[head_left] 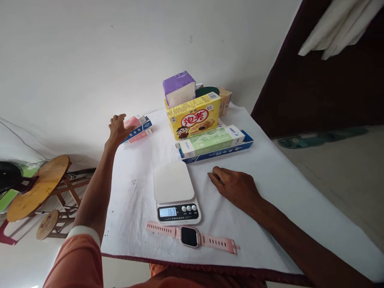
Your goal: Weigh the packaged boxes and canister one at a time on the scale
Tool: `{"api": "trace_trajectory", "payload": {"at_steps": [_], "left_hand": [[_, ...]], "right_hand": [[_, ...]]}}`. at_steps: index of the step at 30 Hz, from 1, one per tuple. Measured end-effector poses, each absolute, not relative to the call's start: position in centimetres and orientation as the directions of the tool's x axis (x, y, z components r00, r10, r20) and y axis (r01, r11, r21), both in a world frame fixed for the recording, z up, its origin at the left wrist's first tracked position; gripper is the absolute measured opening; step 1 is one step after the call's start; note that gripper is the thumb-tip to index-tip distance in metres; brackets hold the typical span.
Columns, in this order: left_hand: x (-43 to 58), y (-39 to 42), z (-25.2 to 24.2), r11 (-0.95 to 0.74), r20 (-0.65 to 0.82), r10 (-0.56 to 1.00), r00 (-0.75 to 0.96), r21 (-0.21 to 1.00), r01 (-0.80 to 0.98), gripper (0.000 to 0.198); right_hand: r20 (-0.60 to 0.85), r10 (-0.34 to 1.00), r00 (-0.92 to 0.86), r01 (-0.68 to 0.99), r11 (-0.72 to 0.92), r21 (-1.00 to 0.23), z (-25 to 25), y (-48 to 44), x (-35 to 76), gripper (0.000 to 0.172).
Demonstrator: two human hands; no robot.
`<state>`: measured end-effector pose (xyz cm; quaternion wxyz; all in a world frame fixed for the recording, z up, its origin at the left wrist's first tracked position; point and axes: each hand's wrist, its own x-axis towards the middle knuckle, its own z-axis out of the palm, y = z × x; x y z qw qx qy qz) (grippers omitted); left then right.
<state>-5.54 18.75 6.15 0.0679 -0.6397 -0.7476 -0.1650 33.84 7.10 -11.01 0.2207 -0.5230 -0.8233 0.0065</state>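
Note:
My left hand [118,129] is stretched to the far left of the table, its fingers raised and apart. Its thumb lies at a small stack of flat boxes, a blue box [138,130] between pink ones [141,137]. On the cloth, right of the kitchen scale, rests my right hand [235,185] with curled fingers; nothing shows in it. The white kitchen scale [174,184] has a bare plate, and its lit display [168,212] appears to read 363. A pink-strapped smartwatch [189,236] lies flat in front of the scale.
Behind the scale, a green box [211,142] lies on a long blue box [217,154]. A yellow snack box [195,118], a purple tissue pack [179,88] and a dark green round thing [207,92] stand farther back. Wooden stools [48,225] are left of the table [129,224].

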Motion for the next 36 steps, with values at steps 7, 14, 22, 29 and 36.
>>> {"api": "trace_trajectory", "payload": {"at_steps": [7,14,22,29,36], "left_hand": [[7.9,11.9,3.6,-0.552,0.417,0.798,0.436,0.213,0.806,0.018],[16.3,11.3,0.0,-0.395,0.192,0.899,0.394,-0.037,0.918,0.054],[16.8,12.8,-1.0,-0.379,0.185,0.916,0.355,0.113,0.919,0.045],[14.9,8.9,1.9,-0.546,0.369,0.82,0.437,0.276,0.791,0.047],[7.7,0.2,4.6,-0.416,0.274,0.898,0.345,0.27,0.868,0.045]], "right_hand": [[0.097,0.933,-0.345,0.9,0.359,-0.248,-8.6,6.6,33.4,0.031],[0.034,0.925,-0.379,0.893,0.375,-0.247,-7.7,6.5,33.3,0.029],[0.002,0.919,-0.395,0.887,0.382,-0.261,-7.3,6.6,33.5,0.029],[-0.031,0.924,-0.381,0.899,0.362,-0.247,-6.8,6.5,33.4,0.029],[-0.036,0.927,-0.372,0.905,0.354,-0.238,-6.8,6.4,33.3,0.032]]}}
